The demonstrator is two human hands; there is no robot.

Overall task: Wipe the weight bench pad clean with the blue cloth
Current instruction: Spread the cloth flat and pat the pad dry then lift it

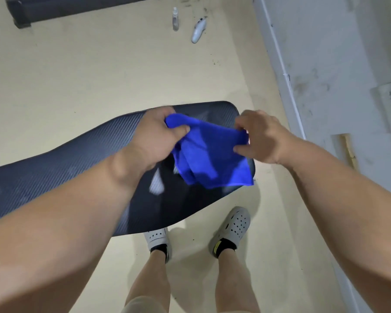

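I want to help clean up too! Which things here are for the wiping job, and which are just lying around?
For the job:
cloth, held by the left hand and right hand
bench pad

Just lying about:
clear bottle on the floor
white bottle beside it

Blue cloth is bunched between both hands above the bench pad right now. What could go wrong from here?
1. The blue cloth is crumpled and pinched only at its top corners by the left hand and right hand; wiping with it bunched would likely cover little and leave streaks.
2. Pale smears show on the bench pad under the cloth; a quick pass might miss them.
3. The feet stand close to the pad's edge, so leaning in may bump it.
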